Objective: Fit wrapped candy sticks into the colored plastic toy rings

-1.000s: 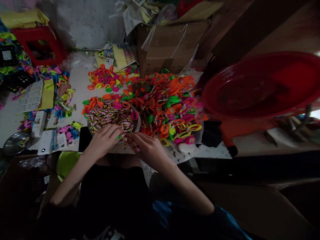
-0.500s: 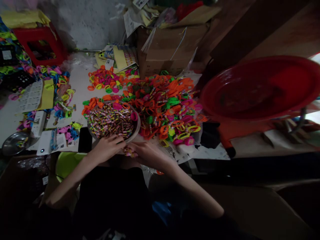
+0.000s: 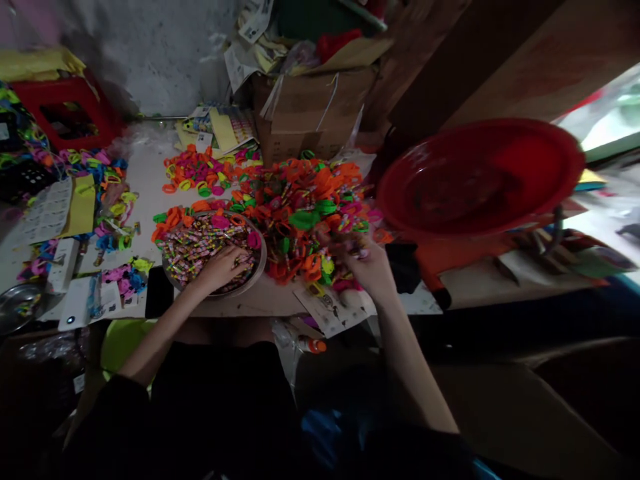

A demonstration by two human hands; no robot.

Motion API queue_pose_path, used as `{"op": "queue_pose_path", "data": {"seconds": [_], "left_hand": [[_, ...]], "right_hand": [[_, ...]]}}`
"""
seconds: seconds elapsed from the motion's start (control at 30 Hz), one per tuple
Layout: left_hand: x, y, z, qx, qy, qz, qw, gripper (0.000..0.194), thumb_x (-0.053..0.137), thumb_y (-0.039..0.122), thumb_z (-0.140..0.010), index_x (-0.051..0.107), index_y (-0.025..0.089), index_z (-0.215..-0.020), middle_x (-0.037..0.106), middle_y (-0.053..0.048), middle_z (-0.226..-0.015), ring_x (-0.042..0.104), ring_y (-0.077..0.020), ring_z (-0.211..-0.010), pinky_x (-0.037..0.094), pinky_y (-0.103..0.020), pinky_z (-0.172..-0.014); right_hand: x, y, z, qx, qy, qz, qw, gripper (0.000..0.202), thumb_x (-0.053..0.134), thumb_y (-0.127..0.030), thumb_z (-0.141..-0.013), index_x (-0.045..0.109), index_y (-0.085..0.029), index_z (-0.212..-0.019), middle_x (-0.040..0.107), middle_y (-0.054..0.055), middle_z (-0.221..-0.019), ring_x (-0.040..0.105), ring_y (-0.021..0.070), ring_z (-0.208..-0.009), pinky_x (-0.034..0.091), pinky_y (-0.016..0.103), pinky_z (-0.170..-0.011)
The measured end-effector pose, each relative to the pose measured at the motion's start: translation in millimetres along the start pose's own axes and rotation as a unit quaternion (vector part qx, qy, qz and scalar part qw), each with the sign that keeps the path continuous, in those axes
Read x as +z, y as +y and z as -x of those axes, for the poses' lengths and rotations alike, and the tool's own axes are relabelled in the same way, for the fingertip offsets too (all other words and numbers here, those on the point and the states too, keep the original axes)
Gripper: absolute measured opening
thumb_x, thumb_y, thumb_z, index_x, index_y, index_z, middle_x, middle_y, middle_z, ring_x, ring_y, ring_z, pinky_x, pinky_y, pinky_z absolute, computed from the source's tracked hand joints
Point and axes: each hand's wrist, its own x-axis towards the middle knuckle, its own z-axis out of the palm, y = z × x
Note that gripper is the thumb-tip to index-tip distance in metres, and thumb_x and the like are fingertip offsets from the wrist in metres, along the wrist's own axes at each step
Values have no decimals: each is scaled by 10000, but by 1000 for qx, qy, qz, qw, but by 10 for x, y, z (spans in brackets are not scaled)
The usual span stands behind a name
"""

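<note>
A clear round tub [image 3: 260,265] holds a heap of small wrapped candy rolls [image 3: 193,243] in pink, yellow and brown. My left hand [image 3: 225,267] is inside it, fingers curled down and closed on candy rolls near the right side; the fingertips are partly hidden. To the right lies a big pile of plastic toy watches [image 3: 325,180] in orange, green, pink and yellow. Over the front right of this pile is my right hand [image 3: 367,263], blurred by motion, closed around several candy rolls. Some candy rolls also show among the watches.
A red basin [image 3: 480,180] stands at the right, and a cardboard box [image 3: 310,107] behind the pile. A black phone [image 3: 159,293], a white power bank [image 3: 77,303] and a metal bowl [image 3: 20,310] lie along the left front. A red stool [image 3: 65,110] is at the back left.
My right hand has moved from the tub's front edge rightward to the watch pile, carrying candy rolls. My left hand has gone from the rim deeper into the tub. The view has shifted slightly.
</note>
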Motion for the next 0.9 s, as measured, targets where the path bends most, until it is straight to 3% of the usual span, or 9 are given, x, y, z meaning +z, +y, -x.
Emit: {"op": "queue_pose_path", "data": {"seconds": [0.03, 0.1, 0.23, 0.33, 0.5, 0.7, 0.8, 0.9], "left_hand": [[81, -58, -138, 15, 20, -42, 999, 261, 452, 308, -941, 563, 181, -1141, 597, -83, -1167, 545, -203, -1109, 418, -330, -969], [233, -158, -413, 40, 22, -129, 991, 284, 424, 206, -935, 553, 160, -1184, 567, -103, -1234, 501, -219, -1164, 391, -352, -1003], [402, -332, -828, 71, -25, -218, 973, 332, 487, 183, -898, 549, 149, -1222, 552, -108, -1289, 478, -255, -1184, 382, -381, -994], [395, -447, -934, 98, -50, -226, 968, 331, 599, 223, -845, 586, 179, -1173, 585, -90, -1235, 519, -249, -1122, 399, -361, -955], [265, -493, -895, 121, -42, -255, 958, 327, 609, 240, -843, 579, 161, -1159, 570, -137, -1177, 524, -265, -1087, 399, -384, -925], [161, -227, -720, 119, 10, -257, 959, 249, 529, 355, -902, 595, 136, -998, 591, -146, -1104, 519, -280, -1079, 404, -393, -893], [140, 6, -506, 112, 43, -204, 972, 258, 522, 402, -905, 584, 152, -912, 634, -81, -902, 578, -225, -914, 428, -345, -837], [81, 239, -254, 102, 50, -141, 984, 238, 557, 417, -884, 575, 181, -908, 652, -34, -857, 594, -196, -856, 436, -322, -816]], "right_hand": [[-34, 42, -32, 11, 88, -14, 996, 241, 594, -414, -750, 579, -187, -829, 581, -6, -714, 504, 142, -628, 412, 274, -603], [-38, 101, -44, 24, 159, -34, 986, 262, 614, -432, -729, 579, -192, -829, 578, -9, -709, 502, 143, -629, 421, 279, -611], [125, 188, 103, 31, 106, -60, 992, 274, 607, -387, -699, 563, -189, -883, 596, 4, -751, 530, 151, -663, 444, 284, -621], [258, 248, 249, 41, 71, -50, 995, 282, 593, -369, -680, 524, -199, -895, 613, 12, -769, 558, 164, -694, 464, 293, -640], [373, 257, 354, 42, -25, -69, 996, 215, 561, -415, -727, 527, -215, -800, 626, 20, -716, 590, 177, -631, 480, 288, -569], [537, 138, 363, 74, -111, -122, 984, 281, 571, -472, -775, 549, -196, -817, 579, -6, -666, 550, 136, -480, 457, 251, -439], [615, 26, 386, 28, -111, -92, 989, 268, 563, -420, -806, 599, -185, -932, 636, 13, -737, 608, 152, -588, 484, 243, -521], [648, -122, 427, -26, -105, -71, 992, 293, 593, -377, -815, 610, -196, -1045, 698, 50, -911, 667, 194, -806, 508, 269, -690]]}}
